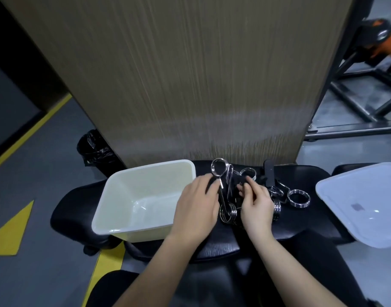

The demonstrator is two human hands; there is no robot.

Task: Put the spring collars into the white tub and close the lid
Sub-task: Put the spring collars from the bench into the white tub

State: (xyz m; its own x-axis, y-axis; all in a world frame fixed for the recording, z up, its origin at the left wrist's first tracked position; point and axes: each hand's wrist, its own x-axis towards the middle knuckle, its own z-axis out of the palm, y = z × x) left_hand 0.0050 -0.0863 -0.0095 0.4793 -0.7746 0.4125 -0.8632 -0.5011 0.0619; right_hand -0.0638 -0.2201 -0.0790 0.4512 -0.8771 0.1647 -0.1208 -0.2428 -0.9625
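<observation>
An empty white tub (123,191) stands on a black padded bench, left of a heap of chrome spring collars (229,210) with black handles. My left hand (196,207) lies over the tub's right rim, its fingertips closed on the handle of one collar (219,169) that stands up with its coil at the top. My right hand (256,202) reaches into the heap, fingers pinched on a black handle. Another collar (298,197) lies flat to the right. The white lid (349,196) rests upside down at the far right.
A tall wood-grain panel (190,74) rises right behind the bench. A black bin bag (95,149) sits on the grey floor at the left, near yellow floor markings (13,231). A black metal frame (356,103) stands at the back right.
</observation>
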